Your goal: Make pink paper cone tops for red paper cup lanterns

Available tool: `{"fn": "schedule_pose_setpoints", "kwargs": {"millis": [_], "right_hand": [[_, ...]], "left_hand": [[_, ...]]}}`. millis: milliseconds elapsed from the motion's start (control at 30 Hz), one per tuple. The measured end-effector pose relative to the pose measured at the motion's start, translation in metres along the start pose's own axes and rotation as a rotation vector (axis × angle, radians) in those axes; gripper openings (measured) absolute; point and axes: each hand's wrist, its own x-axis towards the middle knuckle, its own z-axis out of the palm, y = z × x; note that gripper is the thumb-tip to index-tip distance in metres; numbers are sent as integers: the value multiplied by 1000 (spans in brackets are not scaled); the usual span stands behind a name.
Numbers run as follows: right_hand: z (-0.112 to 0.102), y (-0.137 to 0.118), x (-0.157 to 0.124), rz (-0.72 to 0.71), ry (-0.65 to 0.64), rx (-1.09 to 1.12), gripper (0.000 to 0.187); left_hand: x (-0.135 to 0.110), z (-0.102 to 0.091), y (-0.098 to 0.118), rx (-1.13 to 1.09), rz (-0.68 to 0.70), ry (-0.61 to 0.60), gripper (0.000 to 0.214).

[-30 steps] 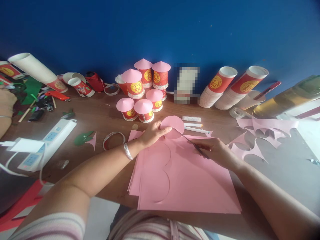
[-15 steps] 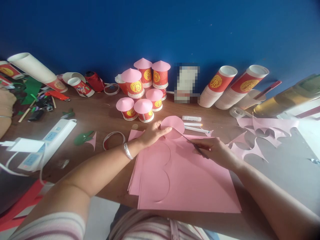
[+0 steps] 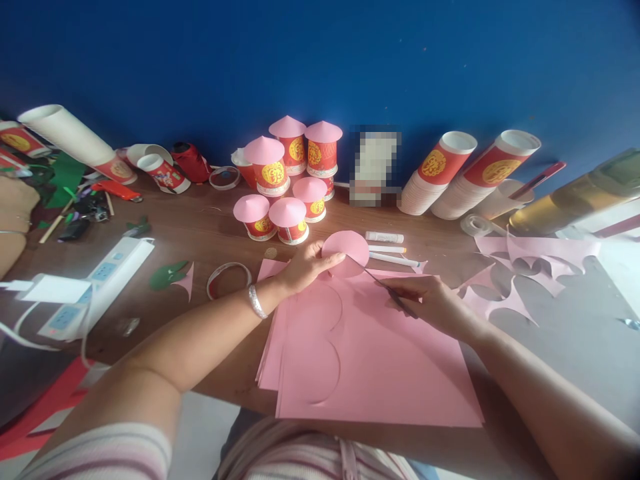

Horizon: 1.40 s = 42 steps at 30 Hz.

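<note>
My left hand (image 3: pixel 305 267) pinches a pink paper circle (image 3: pixel 346 252) and holds it up just above the table. My right hand (image 3: pixel 430 301) grips a pair of scissors (image 3: pixel 384 287); the blades reach into the circle's right edge. Both hands hover over a stack of pink paper sheets (image 3: pixel 380 360) with round cut-outs along its left side. A silver bracelet (image 3: pixel 257 302) sits on my left wrist.
Several red cups with pink cone lids (image 3: pixel 287 180) stand behind the hands. Glue stick (image 3: pixel 384 237) and pens lie beside the circle. Stacked red cups (image 3: pixel 435 177) lie at the right, pink offcuts (image 3: pixel 520 273) too. A power strip (image 3: pixel 95 283) lies left. Another person's hand (image 3: pixel 15 213) is at the far left.
</note>
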Motion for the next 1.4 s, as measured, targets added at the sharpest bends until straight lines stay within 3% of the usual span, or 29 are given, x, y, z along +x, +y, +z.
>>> {"fn": "schedule_pose_setpoints", "kwargs": {"millis": [233, 367, 500, 667, 767, 833, 933, 1033, 1167, 1300, 1400], "right_hand": [[-15, 11, -3, -59, 123, -348, 22], [-30, 6, -7, -100, -62, -499, 11], [-40, 2, -11, -124, -162, -533, 23], [-53, 12, -16, -198, -110, -590, 30], [-50, 11, -15, -206, 34, -638, 29], [-39, 6, -10, -128, 204, -573, 25], [-14, -4, 2, -65, 280, -267, 28], [7, -12, 11, -15, 236, -48, 35], [17, -17, 14, -52, 182, 260, 40], [15, -14, 14, -1, 153, 314, 37], [14, -11, 14, 71, 71, 286, 34]], "left_hand": [[4, 1, -2, -92, 90, 108, 35], [5, 2, 0, -91, 110, 115, 34], [5, 1, -1, -66, 80, 98, 34], [3, 0, -5, -29, 61, 109, 36], [2, 1, -4, -19, 53, 119, 37], [1, 1, -3, 27, 60, 119, 39], [-2, 3, 2, 137, 107, 94, 42], [-7, 8, 7, 187, 186, 39, 42], [-16, 17, 14, 235, 217, 6, 51], [-21, 18, 19, 280, 222, -107, 53], [-19, 14, 23, 371, 267, -37, 47]]}}
